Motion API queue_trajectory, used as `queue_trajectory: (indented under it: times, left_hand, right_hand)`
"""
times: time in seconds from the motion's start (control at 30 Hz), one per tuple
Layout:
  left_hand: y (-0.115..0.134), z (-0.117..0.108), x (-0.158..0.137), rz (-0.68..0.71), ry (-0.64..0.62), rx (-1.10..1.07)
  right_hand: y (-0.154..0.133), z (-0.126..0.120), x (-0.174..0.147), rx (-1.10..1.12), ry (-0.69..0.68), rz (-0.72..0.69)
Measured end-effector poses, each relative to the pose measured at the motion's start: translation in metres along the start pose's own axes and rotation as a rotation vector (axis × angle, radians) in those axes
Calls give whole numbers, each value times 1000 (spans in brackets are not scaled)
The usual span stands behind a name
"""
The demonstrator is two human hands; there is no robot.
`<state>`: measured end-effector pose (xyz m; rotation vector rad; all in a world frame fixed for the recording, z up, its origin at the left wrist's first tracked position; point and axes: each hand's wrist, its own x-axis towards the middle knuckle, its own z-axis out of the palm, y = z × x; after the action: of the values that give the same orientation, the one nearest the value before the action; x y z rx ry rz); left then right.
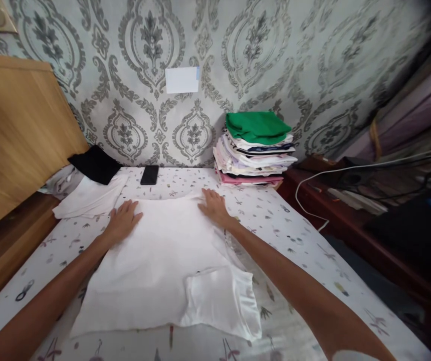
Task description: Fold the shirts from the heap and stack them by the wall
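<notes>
A white garment [151, 260], which looks like a top, lies spread out on the patterned sheet [305, 260]. Its lower right part shows a shinier white fabric piece folded over it. My left hand [123, 220] rests on the garment's far left edge, palm down with the fingers stretched forward. At the far right corner, my right hand [214, 206] lies flat with its fingers apart, touching the cloth. Neither hand grips anything.
A tall stack of folded clothes [256, 155], a green one on top, stands by the wall. A phone [150, 175] lies at the back. Black cloth [97, 164] and white cloth [91, 196] lie near the wooden cabinet [20, 130]. A white cable [313, 176] hangs at right.
</notes>
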<state>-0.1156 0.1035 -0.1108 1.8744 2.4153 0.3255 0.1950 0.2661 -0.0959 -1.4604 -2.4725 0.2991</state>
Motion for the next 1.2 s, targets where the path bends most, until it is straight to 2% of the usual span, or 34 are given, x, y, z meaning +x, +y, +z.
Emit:
queue_trajectory:
  times: [0.13,0.27,0.4,0.57,0.67,0.8,0.93,1.07,1.2]
  left_hand:
    - [-3,1,0,3,39,-33]
    - [-3,-1,3,-18,42,-8]
    - [-3,-1,7,-28,42,25]
    - [-5,2,13,-29,53,48]
    - [-8,2,14,-8,65,60]
    - [-4,-5,19,26,94,82]
    - [30,-13,45,199,91,-75]
    - [93,-9,99,336,-49,-338]
    - [150,8,152,374,-149,-436]
  right_hand:
    - [10,-2,23,149,0,199]
    - [13,-12,50,195,2,174]
    - [10,-14,69,229,97,122]
    - [14,2,77,203,182,216]
    - [22,9,79,182,163,281]
    - [26,10,84,143,88,273]
    - [19,8,78,94,37,243]
    - [9,8,52,43,74,214]
    - [7,5,28,-49,100,196]
